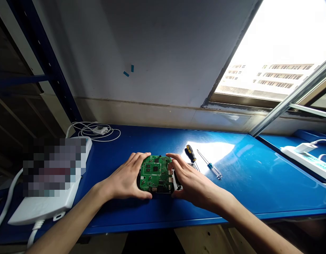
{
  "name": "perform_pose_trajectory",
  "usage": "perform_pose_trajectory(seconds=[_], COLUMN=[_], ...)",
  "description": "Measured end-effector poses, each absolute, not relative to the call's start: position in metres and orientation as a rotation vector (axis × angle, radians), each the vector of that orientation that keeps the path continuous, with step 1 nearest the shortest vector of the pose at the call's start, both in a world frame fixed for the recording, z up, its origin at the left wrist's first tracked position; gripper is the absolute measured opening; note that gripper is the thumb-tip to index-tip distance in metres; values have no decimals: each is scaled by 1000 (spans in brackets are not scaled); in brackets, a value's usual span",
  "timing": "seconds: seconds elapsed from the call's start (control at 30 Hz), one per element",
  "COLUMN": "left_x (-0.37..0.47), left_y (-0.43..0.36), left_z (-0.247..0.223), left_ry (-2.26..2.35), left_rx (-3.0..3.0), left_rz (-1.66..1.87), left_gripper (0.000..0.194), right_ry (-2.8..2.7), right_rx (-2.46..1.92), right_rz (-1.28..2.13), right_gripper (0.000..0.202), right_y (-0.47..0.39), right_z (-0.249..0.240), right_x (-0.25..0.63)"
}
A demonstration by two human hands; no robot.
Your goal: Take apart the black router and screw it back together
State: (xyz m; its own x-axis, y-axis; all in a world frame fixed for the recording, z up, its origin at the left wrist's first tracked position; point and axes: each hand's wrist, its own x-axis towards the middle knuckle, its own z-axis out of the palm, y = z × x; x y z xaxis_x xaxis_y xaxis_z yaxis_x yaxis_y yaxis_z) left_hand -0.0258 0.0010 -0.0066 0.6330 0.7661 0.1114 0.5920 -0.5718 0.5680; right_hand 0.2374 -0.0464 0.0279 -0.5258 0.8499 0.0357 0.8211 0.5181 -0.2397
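A green circuit board (153,171) lies between my hands near the front of the blue table, chips and ports facing up. A dark edge, perhaps a casing, shows along its left side. My left hand (129,178) grips the board's left side, fingers at the far edge and thumb at the near one. On the other side, my right hand (188,180) holds the right edge by the metal ports, its fingers curled. A white and black part beneath the right hand is mostly hidden. Just beyond that hand lie a black-and-yellow screwdriver (190,153) and a clear-and-blue-handled screwdriver (214,170).
A large white power strip (46,210), partly blurred out, sits at the left. Behind it are a coiled white cable (114,135) and charger (100,130). Another white power strip (311,162) is at the far right, past a metal post (271,118). A wall backs the table (258,176).
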Motion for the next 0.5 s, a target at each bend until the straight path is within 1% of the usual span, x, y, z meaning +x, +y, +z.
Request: perform_pose_trajectory(seconds=[0.13, 0.23, 0.37, 0.4, 0.5], left_x=[-27, -28, -29, -30, -30], left_y=[1, 1, 2, 2, 3], left_z=[-7, -9, -12, -13, -13], left_ry=[1075, 1072, 1056, 1057, 1058], left_rx=[2332, 2320, 2318, 2317, 2314], left_rz=[466, 452, 467, 471, 481], left_gripper=[115, 114, 113, 113, 113], right_ry=[-2593, -2650, -2728, -2741, -2775], right_rx=[-1472, -1460, -1338, -1307, -1227], right_rz=[271, 300, 306, 277, 188], right_gripper=[70, 65, 45, 43, 48], right_y=[-47, -44, -37, -35, -30], right_z=[27, 36, 52, 54, 55], right_x=[239, 243, 250, 251, 249])
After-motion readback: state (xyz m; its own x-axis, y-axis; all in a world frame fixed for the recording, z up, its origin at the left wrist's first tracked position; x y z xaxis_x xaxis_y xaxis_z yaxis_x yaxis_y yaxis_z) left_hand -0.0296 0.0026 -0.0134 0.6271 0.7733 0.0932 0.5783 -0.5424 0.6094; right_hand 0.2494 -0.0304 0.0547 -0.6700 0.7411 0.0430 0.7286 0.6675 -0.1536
